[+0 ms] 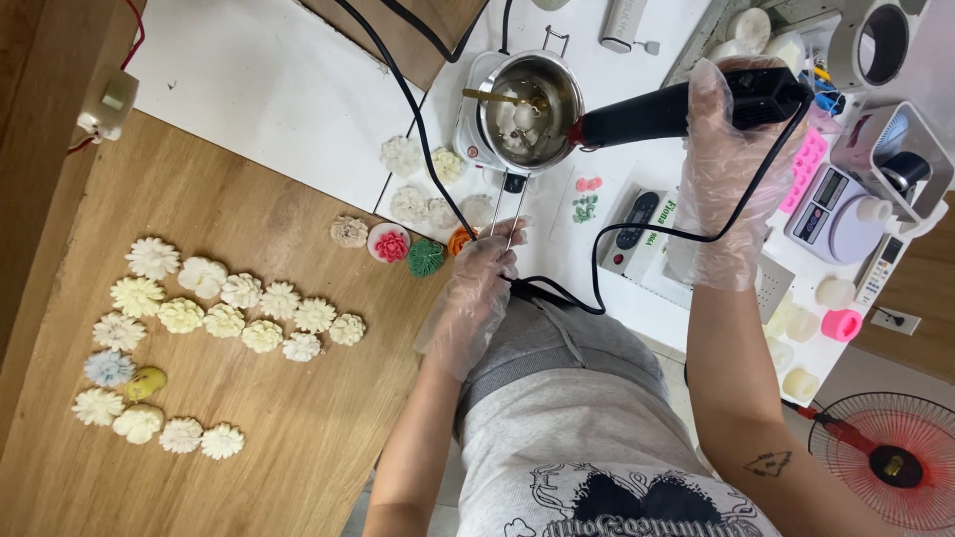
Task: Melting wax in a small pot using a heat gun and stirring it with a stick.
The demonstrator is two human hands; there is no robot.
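my gloved right hand [724, 164] grips the black heat gun [676, 107] nozzle-down at the small metal melting pot [525, 107] on the white counter, left hand [479, 283] pinching its wire handle [510, 214] to steady it, finished wax flowers [214, 318] parked aside on wood

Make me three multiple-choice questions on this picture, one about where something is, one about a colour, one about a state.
1. Where does the heat gun point?
A. into the metal pot
B. at the fan
C. at the scale

2. What colour is the flower shape on the small round disc?
A. blue
B. pink
C. black

3. What is the left hand doing?
A. resting flat
B. gripping the pot handle
C. holding a flower

Answers: 1 A, the nozzle meets the pot rim. 2 B, it shows pink. 3 B, gloved fingers close on the handle.
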